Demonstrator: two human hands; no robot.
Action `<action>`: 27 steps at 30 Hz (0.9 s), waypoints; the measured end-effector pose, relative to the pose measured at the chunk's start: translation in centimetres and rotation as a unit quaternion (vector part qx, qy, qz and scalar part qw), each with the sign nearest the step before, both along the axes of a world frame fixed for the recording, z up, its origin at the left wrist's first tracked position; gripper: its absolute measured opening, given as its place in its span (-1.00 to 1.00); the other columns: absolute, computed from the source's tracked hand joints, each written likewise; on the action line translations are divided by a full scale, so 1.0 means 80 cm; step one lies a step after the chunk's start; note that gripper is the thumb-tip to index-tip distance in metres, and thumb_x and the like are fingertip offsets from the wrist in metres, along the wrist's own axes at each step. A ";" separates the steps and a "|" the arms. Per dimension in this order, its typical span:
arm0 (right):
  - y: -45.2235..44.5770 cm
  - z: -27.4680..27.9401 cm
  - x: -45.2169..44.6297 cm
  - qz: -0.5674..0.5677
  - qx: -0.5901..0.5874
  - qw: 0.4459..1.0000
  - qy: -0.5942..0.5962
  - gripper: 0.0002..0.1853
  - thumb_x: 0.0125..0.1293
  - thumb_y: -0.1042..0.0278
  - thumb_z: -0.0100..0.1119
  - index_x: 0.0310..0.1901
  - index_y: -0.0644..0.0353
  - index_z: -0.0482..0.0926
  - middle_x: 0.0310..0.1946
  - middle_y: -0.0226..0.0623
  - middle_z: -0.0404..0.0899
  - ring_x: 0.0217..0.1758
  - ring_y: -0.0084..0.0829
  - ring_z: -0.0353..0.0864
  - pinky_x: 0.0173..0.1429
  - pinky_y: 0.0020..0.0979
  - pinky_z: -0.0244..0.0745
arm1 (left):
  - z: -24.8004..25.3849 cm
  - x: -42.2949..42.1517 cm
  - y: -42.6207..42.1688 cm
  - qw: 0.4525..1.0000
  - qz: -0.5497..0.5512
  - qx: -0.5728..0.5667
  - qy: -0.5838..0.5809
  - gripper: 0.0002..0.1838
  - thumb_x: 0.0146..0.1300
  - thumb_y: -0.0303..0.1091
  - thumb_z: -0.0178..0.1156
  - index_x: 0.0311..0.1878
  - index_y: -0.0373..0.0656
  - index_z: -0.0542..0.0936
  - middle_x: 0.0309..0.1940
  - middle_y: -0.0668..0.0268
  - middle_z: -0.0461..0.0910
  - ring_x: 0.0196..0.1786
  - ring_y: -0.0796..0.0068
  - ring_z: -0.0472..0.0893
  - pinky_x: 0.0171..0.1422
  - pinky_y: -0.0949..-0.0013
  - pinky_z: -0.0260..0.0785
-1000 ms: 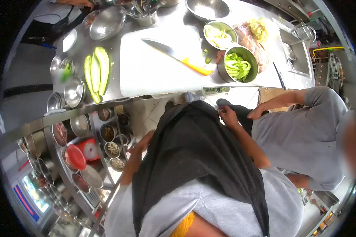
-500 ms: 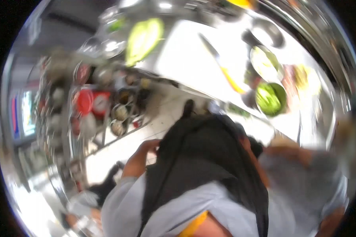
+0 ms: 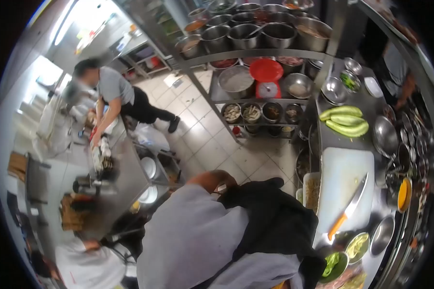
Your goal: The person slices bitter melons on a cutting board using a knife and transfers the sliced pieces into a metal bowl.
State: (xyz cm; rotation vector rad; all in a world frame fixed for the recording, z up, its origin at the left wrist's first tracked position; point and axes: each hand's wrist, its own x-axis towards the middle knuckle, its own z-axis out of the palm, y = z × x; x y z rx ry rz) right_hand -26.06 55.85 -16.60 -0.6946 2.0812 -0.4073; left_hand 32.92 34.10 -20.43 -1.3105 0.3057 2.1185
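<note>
My left hand is beside the dark apron at my waist; its fingers are partly hidden, and what it holds, if anything, is unclear. My right hand does not show. At the right, a knife with an orange handle lies on the white cutting board. Beyond the board, several peeled green vegetables rest on the steel counter. Near the bottom right stand a pot of sliced green vegetable and a bowl of paler slices.
A metal shelf ahead holds many pots, a red scale and small food containers. At the left, a person leans over another counter. Another person is at the bottom left. A tiled floor lies between.
The view has swung left, so the counter now stands at the right and the shelf ahead. My right hand has gone out of sight. My left hand remains by the apron.
</note>
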 end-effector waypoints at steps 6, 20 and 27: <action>-0.044 0.005 -0.007 0.047 -0.007 0.999 0.000 -0.46 0.42 -0.06 0.18 0.24 0.18 0.51 -0.22 0.02 0.65 -0.04 0.02 0.64 0.02 -0.09 0.53 | 0.142 -0.056 -0.011 0.968 0.006 -0.238 -0.085 -0.63 0.39 -0.04 0.21 0.17 0.07 0.60 0.07 0.16 0.65 -0.05 -0.04 0.65 -0.07 -0.31 0.57; 0.037 0.003 0.007 -0.006 -0.074 0.997 0.012 -0.45 0.43 -0.08 0.15 0.24 0.17 0.52 -0.19 0.05 0.64 0.03 0.09 0.62 0.08 -0.06 0.52 | 0.077 -0.112 -0.038 0.836 0.077 -0.529 0.123 -0.54 0.49 -0.16 0.18 0.29 -0.29 0.58 0.20 0.15 0.64 0.19 0.34 0.58 0.31 0.20 0.43; 0.079 -0.031 0.050 0.106 -0.259 0.952 0.122 -0.57 0.43 0.12 0.20 0.23 0.16 0.52 -0.20 -0.08 0.66 -0.10 -0.10 0.66 0.01 -0.16 0.54 | 0.061 -0.127 -0.084 0.892 0.101 -0.400 0.187 -0.45 0.51 -0.06 0.15 0.39 -0.25 0.48 0.29 0.13 0.58 0.25 0.29 0.58 0.35 0.25 0.43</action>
